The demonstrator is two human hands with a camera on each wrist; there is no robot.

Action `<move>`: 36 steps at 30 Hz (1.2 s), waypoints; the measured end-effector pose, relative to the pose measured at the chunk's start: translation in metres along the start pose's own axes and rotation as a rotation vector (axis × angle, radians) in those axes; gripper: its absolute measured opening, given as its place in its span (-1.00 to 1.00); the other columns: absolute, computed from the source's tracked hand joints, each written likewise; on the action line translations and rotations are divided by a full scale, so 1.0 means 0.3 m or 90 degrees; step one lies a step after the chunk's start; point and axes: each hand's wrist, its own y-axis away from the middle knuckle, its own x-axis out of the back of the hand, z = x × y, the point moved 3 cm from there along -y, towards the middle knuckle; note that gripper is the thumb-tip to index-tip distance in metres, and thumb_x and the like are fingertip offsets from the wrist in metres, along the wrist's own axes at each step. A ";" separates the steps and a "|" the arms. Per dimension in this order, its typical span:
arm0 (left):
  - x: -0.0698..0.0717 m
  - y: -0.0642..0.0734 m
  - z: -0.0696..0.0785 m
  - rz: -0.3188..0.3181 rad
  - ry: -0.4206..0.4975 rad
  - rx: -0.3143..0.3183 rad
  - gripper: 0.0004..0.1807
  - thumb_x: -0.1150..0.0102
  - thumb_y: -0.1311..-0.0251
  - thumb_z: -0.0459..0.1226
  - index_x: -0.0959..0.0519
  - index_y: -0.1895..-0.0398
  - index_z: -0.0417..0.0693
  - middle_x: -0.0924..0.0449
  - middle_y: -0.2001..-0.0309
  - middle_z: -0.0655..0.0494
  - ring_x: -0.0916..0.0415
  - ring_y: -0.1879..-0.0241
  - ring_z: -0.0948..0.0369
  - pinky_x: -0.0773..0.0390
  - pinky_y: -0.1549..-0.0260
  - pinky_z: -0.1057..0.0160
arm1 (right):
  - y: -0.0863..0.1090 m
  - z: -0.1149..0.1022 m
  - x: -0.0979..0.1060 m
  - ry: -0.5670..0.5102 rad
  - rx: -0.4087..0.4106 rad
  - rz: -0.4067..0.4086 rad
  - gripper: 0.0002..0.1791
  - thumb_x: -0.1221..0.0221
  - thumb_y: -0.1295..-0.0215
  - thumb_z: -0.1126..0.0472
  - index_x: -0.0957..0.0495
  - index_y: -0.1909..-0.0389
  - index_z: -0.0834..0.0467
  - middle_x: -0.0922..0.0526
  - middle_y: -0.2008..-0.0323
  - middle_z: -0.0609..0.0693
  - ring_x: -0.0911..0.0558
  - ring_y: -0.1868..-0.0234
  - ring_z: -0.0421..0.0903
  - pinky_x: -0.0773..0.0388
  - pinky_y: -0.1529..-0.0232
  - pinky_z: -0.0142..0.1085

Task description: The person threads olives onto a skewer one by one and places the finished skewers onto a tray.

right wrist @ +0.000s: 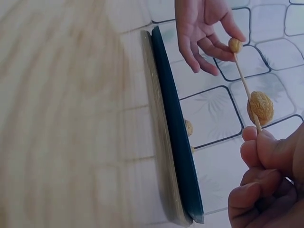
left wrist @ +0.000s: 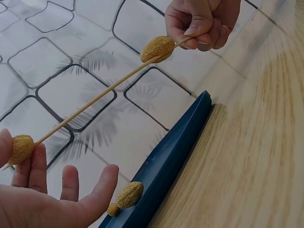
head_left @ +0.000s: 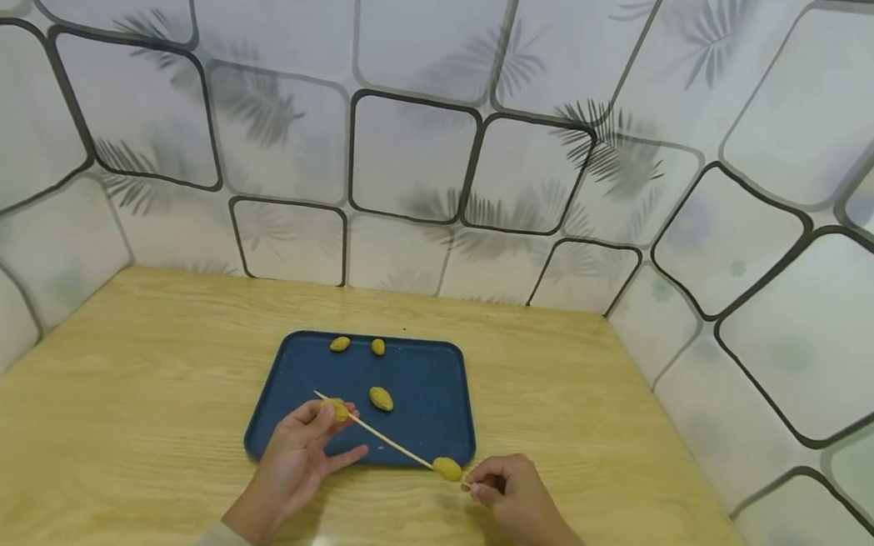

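Between both hands a thin wooden skewer (head_left: 389,440) slants across the front of the tray. My right hand (head_left: 516,495) pinches its near end between thumb and fingers. Close to those fingers, a yellow, wrinkled oval fruit (head_left: 446,469) is threaded on the skewer; the right wrist view shows this fruit (right wrist: 260,108) just beyond the fingertips. My left hand (head_left: 303,452) pinches a second such fruit (head_left: 335,410) with thumb and fingers, and the skewer's pointed tip sticks out past it. In the left wrist view, that fruit (left wrist: 21,149) is partly covered by the thumb, while other fingers spread away.
A blue rectangular tray (head_left: 429,390) lies on the wood-grain table (head_left: 565,399) under the left hand. One loose fruit (head_left: 380,399) sits mid-tray; two smaller ones (head_left: 339,344) lie along its far edge. Patterned wall covering (head_left: 415,157) rises behind the table.
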 end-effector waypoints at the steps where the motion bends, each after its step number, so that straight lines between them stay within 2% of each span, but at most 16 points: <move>1: -0.001 0.001 0.001 -0.001 0.000 0.001 -0.76 0.06 -0.49 -0.25 -0.55 0.37 0.06 -0.58 0.13 0.18 -0.49 0.02 0.23 -0.51 -0.01 -0.14 | 0.000 -0.002 -0.001 0.001 -0.002 -0.001 -0.82 -0.19 -0.08 0.63 -0.65 0.45 0.33 -0.68 0.48 0.14 -0.47 0.54 -0.33 -0.45 0.54 -0.46; 3: -0.004 0.003 0.002 0.001 -0.004 0.002 -0.76 0.06 -0.49 -0.24 -0.54 0.38 0.07 -0.57 0.13 0.18 -0.49 0.01 0.23 -0.51 -0.01 -0.14 | -0.001 -0.004 -0.004 0.001 -0.005 -0.001 -0.82 -0.19 -0.08 0.63 -0.65 0.45 0.34 -0.67 0.49 0.13 -0.47 0.55 -0.33 -0.46 0.54 -0.46; 15: -0.021 0.000 -0.014 0.071 -0.038 0.013 -0.77 0.02 -0.46 -0.27 -0.52 0.41 0.07 -0.60 0.14 0.18 -0.51 0.06 0.22 -0.56 0.06 -0.10 | -0.008 -0.017 -0.015 -0.004 -0.031 0.023 -0.82 -0.17 -0.09 0.63 -0.67 0.43 0.36 -0.64 0.52 0.14 -0.43 0.60 -0.33 -0.41 0.58 -0.48; 28: -0.035 0.004 -0.032 0.117 -0.077 0.005 -0.76 -0.03 -0.42 -0.28 -0.53 0.47 0.08 -0.63 0.16 0.17 -0.51 0.05 0.19 -0.56 0.08 -0.09 | -0.018 -0.007 -0.034 0.004 -0.060 0.039 -0.82 -0.18 -0.12 0.61 -0.66 0.45 0.32 -0.61 0.56 0.05 -0.41 0.60 -0.30 -0.38 0.59 -0.48; 31: -0.039 0.004 -0.025 0.116 -0.082 0.015 -0.77 -0.03 -0.43 -0.28 -0.53 0.45 0.06 -0.63 0.15 0.15 -0.51 0.04 0.17 -0.56 0.07 -0.09 | -0.022 -0.020 -0.039 0.017 -0.061 0.051 -0.82 -0.18 -0.12 0.60 -0.66 0.46 0.30 -0.59 0.58 0.01 -0.42 0.59 -0.29 -0.39 0.59 -0.47; 36: -0.039 -0.006 0.012 0.080 -0.106 0.041 -0.83 -0.04 -0.43 -0.22 -0.55 0.37 0.07 -0.60 0.12 0.16 -0.49 0.02 0.17 -0.53 0.01 -0.09 | -0.037 -0.044 -0.043 0.049 -0.046 0.040 -0.82 -0.18 -0.14 0.59 -0.63 0.48 0.28 -0.54 0.58 -0.08 -0.42 0.57 -0.29 -0.40 0.58 -0.46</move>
